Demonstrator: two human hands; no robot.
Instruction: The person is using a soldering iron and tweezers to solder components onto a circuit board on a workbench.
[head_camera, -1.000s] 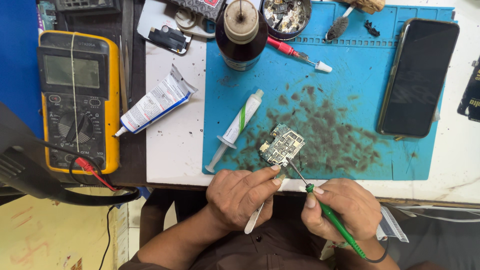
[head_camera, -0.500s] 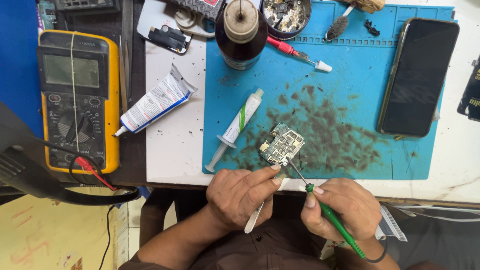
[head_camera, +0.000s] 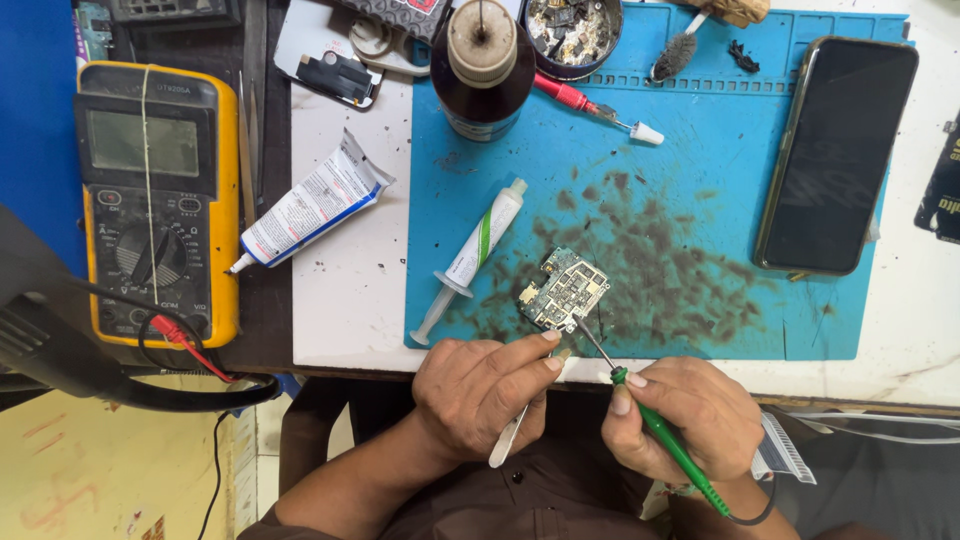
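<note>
On the blue mat (head_camera: 700, 130), left fingers (head_camera: 545, 345) pinch tweezers (head_camera: 515, 435); right hand (head_camera: 685, 415) grips a probe (head_camera: 665, 435), which might slip off the board (head_camera: 565, 290).

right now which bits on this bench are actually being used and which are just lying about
In use: circuit board; green-handled iron in right hand; tweezers in left hand.

Lying about: syringe, white tube, phone, multimeter, brown bottle.
</note>
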